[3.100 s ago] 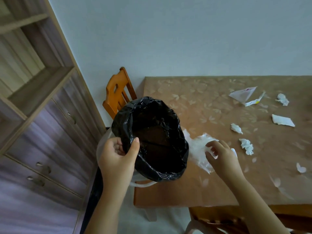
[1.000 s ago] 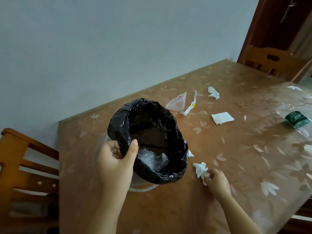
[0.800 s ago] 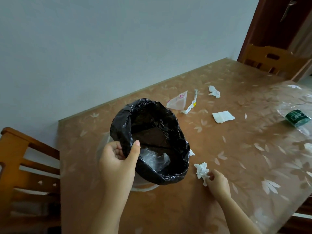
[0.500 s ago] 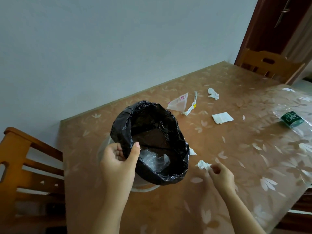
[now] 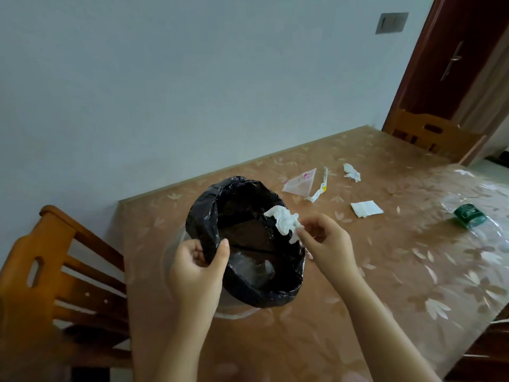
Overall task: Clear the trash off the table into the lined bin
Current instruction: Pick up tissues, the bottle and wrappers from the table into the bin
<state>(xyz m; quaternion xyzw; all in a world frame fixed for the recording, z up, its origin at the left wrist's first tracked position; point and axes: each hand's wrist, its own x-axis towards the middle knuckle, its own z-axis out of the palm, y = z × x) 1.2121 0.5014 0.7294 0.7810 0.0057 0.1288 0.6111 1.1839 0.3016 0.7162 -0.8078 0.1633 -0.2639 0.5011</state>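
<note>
The left hand (image 5: 197, 267) grips the near rim of the black-lined bin (image 5: 209, 213), thumb inside the liner. The right hand (image 5: 327, 244) pinches a crumpled white tissue (image 5: 283, 220) over the bin's right rim (clear plastic already lies in the bottom). On the table (image 5: 358, 299) farther right lie a triangular wrapper (image 5: 300, 183), another wad (image 5: 351, 172), a flat napkin (image 5: 366, 208) and a green-labelled bottle (image 5: 469, 215).
</note>
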